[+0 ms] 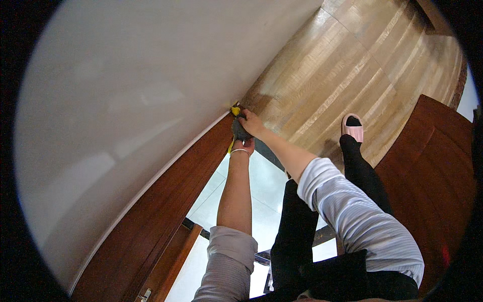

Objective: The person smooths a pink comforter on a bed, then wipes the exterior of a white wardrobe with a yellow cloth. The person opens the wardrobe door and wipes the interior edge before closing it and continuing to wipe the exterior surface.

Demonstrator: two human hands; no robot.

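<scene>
A grey and yellow cloth (240, 131) is bunched against the dark wooden door frame (162, 196), near where the frame, the wall and the floor seem to meet. My right hand (252, 124) grips its upper part, fingers pressed on the grey side, with a yellow fold showing just above them. Below it, my left hand (243, 145), with a white bangle at the wrist, holds the lower end. The cloth hides most of the left fingers. A strip of yellow hangs along the frame side of that hand.
A pale wall (113, 105) rises on the left. Wood-look flooring (339, 71) spreads to the right, and white tiles (260, 188) lie below my arms. A reddish-brown door panel (426, 181) stands at the right. My foot wears a pink slipper (354, 132). A metal handle (144, 294) shows at the bottom.
</scene>
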